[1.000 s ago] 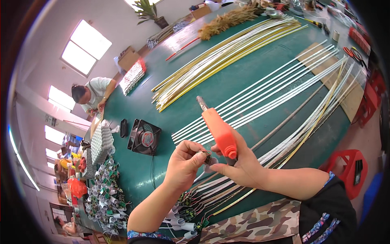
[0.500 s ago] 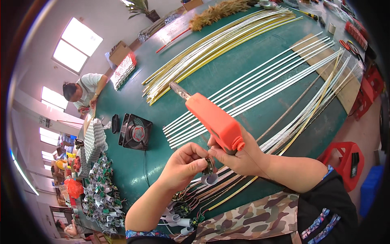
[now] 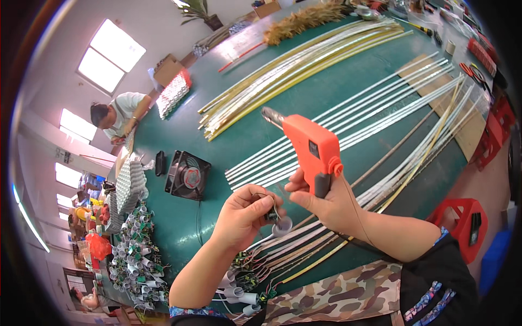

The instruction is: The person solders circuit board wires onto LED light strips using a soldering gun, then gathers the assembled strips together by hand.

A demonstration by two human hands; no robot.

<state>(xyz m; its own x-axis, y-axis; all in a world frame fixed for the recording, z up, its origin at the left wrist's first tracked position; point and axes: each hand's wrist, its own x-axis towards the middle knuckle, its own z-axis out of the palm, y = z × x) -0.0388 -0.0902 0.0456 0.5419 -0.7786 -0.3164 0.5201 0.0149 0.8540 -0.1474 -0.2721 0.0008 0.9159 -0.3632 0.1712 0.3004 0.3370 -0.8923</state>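
Note:
In front of me my left hand pinches a small circuit board with thin dark wires. A pale, round, hollow cup hangs just below the board; whether it is joined on is hard to see. My right hand grips an orange soldering gun by its dark-trimmed handle. The gun's metal tip points up and to the left, away from the board. A thin wire runs from the back of the gun down past my right wrist. The two hands are close together but apart.
Long white strips and a bundle of yellow and white strips lie across the green table. A black fan stands left, above a heap of white tubes with green boards. A co-worker sits at the far left.
The soldering gun has swung more upright and moved right, away from the board. My right hand has drawn back from my left, which still holds the board. The view has shifted slightly.

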